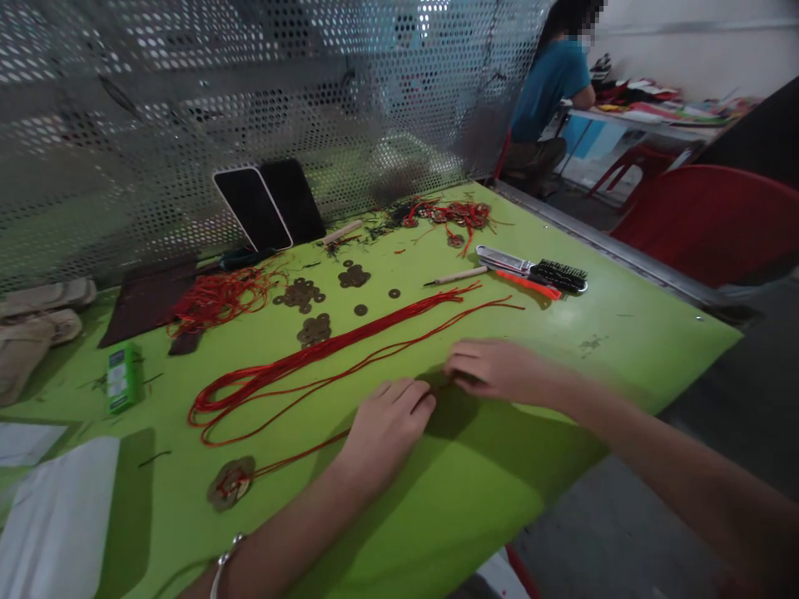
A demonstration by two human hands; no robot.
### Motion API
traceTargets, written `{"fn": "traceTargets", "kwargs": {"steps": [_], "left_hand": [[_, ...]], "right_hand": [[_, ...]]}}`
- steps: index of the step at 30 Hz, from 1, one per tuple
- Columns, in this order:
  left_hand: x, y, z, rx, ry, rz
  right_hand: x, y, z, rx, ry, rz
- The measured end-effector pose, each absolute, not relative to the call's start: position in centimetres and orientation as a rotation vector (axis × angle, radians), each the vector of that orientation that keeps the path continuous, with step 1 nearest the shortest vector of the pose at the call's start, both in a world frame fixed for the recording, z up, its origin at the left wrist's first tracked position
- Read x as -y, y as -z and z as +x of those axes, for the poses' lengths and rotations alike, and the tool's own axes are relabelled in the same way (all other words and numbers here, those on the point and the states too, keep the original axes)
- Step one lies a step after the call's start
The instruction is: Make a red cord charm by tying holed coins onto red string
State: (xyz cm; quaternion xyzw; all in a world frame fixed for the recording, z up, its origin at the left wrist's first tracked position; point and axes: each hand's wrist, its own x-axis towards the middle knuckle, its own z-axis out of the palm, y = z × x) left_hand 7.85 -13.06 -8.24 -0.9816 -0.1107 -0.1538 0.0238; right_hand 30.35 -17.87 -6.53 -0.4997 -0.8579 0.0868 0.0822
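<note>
Both hands lay palm-down on the green tabletop (499, 499), left hand (387, 424) covering a red cord (300, 453), right hand (493, 370) beside it; neither hand's grip could be told.

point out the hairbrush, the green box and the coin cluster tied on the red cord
hairbrush (558, 274), head view, on the black bristles
green box (122, 378), head view, on its top face
coin cluster (230, 482), head view, on the coins' middle
</note>
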Motion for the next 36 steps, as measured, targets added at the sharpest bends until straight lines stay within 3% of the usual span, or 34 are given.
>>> {"fn": "traceTargets", "kwargs": {"steps": [10, 19, 25, 29, 36], "left_hand": [[13.1, 8.4, 7.7, 0.35, 0.414, -3.059], [13.4, 9.1, 7.8, 0.409, 0.424, -3.066], [13.4, 10.3, 8.1, 0.421, 0.631, -2.976], [13.2, 11.4, 8.6, 0.422, 0.809, -2.881], [12.9, 12.0, 9.0, 0.421, 0.899, -2.803]], "right_hand": [[10.6, 3.9, 38.2, 2.32, 0.082, -1.785], [5.3, 6.2, 37.8, 2.398, 0.061, -1.884], [6.0, 5.7, 36.5, 2.101, 0.147, -1.813], [7.8, 4.7, 35.2, 1.525, -0.095, -1.489], [13.3, 4.8, 33.3, 1.316, -0.578, -1.322]]}}
